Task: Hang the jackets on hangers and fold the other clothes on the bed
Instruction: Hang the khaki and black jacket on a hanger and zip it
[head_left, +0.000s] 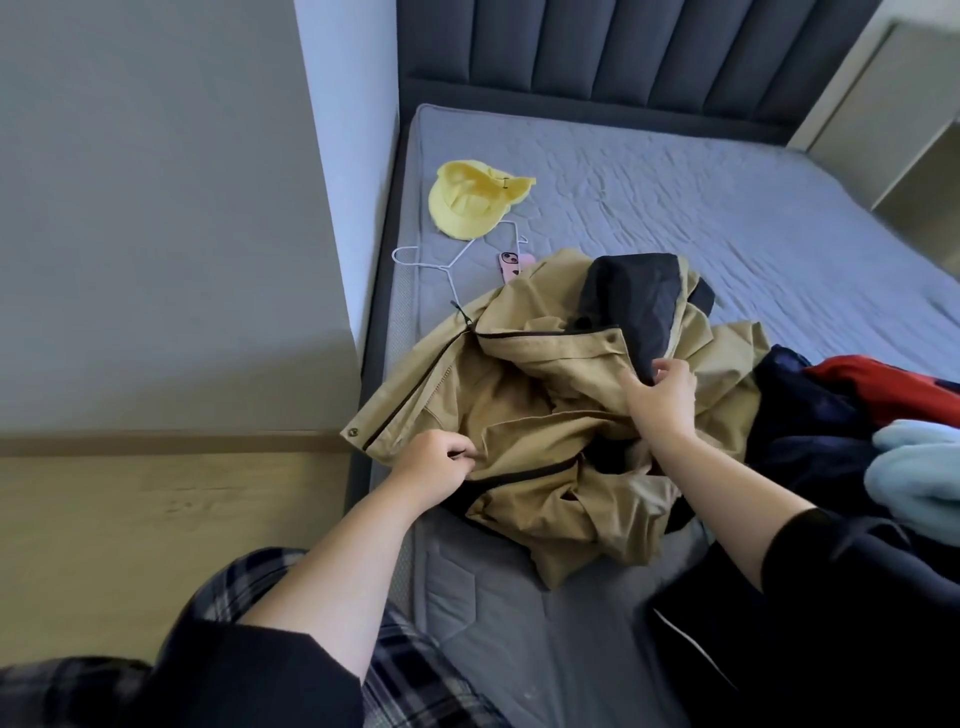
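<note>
A tan jacket (540, 395) with a black zipper and dark lining lies crumpled on the near left part of the bed (727, 218). My left hand (434, 462) pinches a fold of its fabric near the lower zipper edge. My right hand (662, 395) grips the jacket where the tan cloth meets the dark lining (634, 296). A white wire hanger (452, 260) lies on the mattress just beyond the jacket, partly under it. A pile of other clothes lies to the right: a navy garment (800, 410), a red one (893, 387) and a light blue fleece (919, 467).
A yellow cap (470, 200) sits near the bed's far left corner. A pink phone (511, 265) lies beside the hanger. The padded headboard (623, 52) stands at the back, a grey wall and wooden floor (156, 519) to the left.
</note>
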